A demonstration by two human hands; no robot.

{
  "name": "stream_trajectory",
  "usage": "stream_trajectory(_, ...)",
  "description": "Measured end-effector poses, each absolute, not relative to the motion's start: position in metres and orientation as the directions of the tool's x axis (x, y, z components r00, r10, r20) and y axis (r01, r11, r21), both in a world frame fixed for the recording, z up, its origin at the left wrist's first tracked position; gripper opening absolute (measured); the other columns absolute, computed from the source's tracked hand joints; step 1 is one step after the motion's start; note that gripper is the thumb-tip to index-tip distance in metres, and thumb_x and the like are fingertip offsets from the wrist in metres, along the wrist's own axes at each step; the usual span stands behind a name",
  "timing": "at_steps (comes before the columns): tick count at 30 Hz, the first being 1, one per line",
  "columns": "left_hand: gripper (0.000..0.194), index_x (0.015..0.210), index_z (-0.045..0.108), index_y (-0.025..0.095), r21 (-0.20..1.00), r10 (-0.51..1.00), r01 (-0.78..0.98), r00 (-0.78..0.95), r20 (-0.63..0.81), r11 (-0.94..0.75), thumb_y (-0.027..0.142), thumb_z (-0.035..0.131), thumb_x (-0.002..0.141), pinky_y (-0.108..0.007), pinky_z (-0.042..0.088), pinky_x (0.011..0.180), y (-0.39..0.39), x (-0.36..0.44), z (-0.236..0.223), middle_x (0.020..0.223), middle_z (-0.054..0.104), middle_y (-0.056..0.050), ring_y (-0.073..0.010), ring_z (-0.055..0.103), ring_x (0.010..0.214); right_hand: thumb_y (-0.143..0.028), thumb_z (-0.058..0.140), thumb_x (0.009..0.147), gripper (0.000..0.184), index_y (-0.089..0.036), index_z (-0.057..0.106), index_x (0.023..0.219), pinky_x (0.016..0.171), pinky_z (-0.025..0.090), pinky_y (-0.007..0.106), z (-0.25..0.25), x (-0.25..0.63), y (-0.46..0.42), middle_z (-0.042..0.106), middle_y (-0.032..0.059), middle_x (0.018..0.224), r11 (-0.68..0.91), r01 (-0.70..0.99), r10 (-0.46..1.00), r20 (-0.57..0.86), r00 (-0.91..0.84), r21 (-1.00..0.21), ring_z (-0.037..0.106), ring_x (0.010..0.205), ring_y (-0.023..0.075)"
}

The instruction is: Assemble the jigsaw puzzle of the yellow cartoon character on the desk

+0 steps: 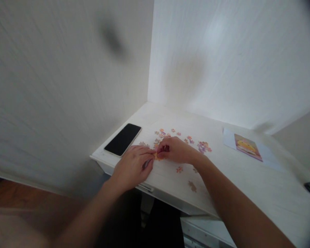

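Both hands meet over a small cluster of orange jigsaw puzzle pieces (158, 157) near the table's front edge. My right hand (175, 150) is closed in a pinch, thumb and index fingertips on a puzzle piece at that cluster. From the left, my left hand (134, 166) rests on the tabletop with its curled fingers and thumb gripping the cluster's edge. My fingers partly cover these pieces. Loose jigsaw pieces (204, 147) in orange, pink and purple lie behind and right of my hands. A few more, such as a greyish-brown piece (192, 186), lie nearer the front.
A smartphone (123, 139) with a dark screen lies left of my hands. On the right, a printed picture of a yellow figure (248, 147) sits on white paper (228, 138). White walls (186, 69) close in the white table (167, 184) at the back and left.
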State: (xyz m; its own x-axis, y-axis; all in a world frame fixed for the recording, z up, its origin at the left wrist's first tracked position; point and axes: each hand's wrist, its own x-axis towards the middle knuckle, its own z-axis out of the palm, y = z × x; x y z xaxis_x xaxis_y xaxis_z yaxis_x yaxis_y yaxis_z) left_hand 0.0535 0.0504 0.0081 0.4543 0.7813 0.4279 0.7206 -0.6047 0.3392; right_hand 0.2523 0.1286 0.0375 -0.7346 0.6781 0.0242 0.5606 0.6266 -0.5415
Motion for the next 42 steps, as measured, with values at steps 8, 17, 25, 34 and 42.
stream_trajectory(8, 0.024, 0.104, 0.068, 0.022, 0.354, 0.777, 0.712, 0.437, 0.453, -0.607, 0.024, 0.051, 0.088, -0.045, 0.045, 0.102, 0.051, 0.052, 0.004, 0.115, 0.068, -0.003, -0.0202, 0.059, 0.108, -0.020, 0.054, 0.084, 0.022, -0.016, 0.074, 0.094, 0.079, 0.044, 0.029, 0.038, 0.308, 0.172, 0.071, 0.0098, 0.095, 0.442, 0.866, 0.891, 0.225, -0.393, -0.236, 0.062, 0.084, 0.0184)
stream_trajectory(17, 0.021, 0.098, 0.069, 0.022, 0.262, 0.720, 0.713, 0.469, 0.511, -0.650, 0.028, 0.052, 0.087, -0.046, 0.048, 0.100, 0.058, 0.049, 0.001, 0.115, 0.068, -0.003, -0.0201, 0.061, 0.109, -0.022, 0.054, 0.083, 0.026, -0.011, 0.074, 0.095, 0.082, 0.047, 0.033, 0.011, 0.414, 0.198, 0.073, 0.0145, 0.098, -0.064, 0.917, 0.961, 0.223, 0.163, -0.393, 0.066, 0.092, 0.0237)
stream_trajectory(25, 0.026, 0.103, 0.066, 0.024, 0.251, 0.721, 0.727, 0.454, 0.523, -0.639, 0.040, 0.053, 0.088, -0.049, 0.048, 0.103, 0.062, 0.046, -0.004, 0.122, 0.065, -0.004, -0.0235, 0.060, 0.112, -0.029, 0.062, 0.080, 0.025, -0.015, 0.075, 0.096, 0.075, 0.047, 0.023, 0.001, 0.426, 0.208, 0.074, 0.0075, 0.096, -0.017, 0.848, 0.970, 0.197, 0.142, -0.529, 0.066, 0.086, 0.0161)
stream_trajectory(34, 0.046, 0.125, 0.052, 0.024, 0.296, 0.825, 0.800, 0.385, 0.414, -0.522, 0.050, 0.047, 0.088, -0.051, 0.049, 0.099, 0.063, 0.048, 0.000, 0.128, 0.061, -0.008, -0.0290, 0.059, 0.114, -0.022, 0.063, 0.079, 0.024, -0.014, 0.075, 0.098, 0.079, 0.048, 0.023, 0.008, 0.426, 0.200, 0.074, 0.0091, 0.099, 0.005, 0.847, 0.975, 0.192, 0.114, -0.531, 0.066, 0.088, 0.0160)
stream_trajectory(42, 0.060, 0.144, 0.029, 0.028, 0.334, 0.809, 0.794, 0.309, 0.499, -0.509, 0.042, 0.047, 0.089, -0.059, 0.039, 0.108, 0.011, 0.044, -0.005, 0.146, 0.042, -0.010, -0.0334, 0.045, 0.130, -0.029, 0.063, 0.080, 0.024, -0.015, 0.074, 0.096, 0.075, 0.047, 0.025, 0.008, 0.420, 0.196, 0.073, 0.0090, 0.098, -0.002, 0.863, 0.975, 0.192, 0.115, -0.506, 0.065, 0.087, 0.0174)
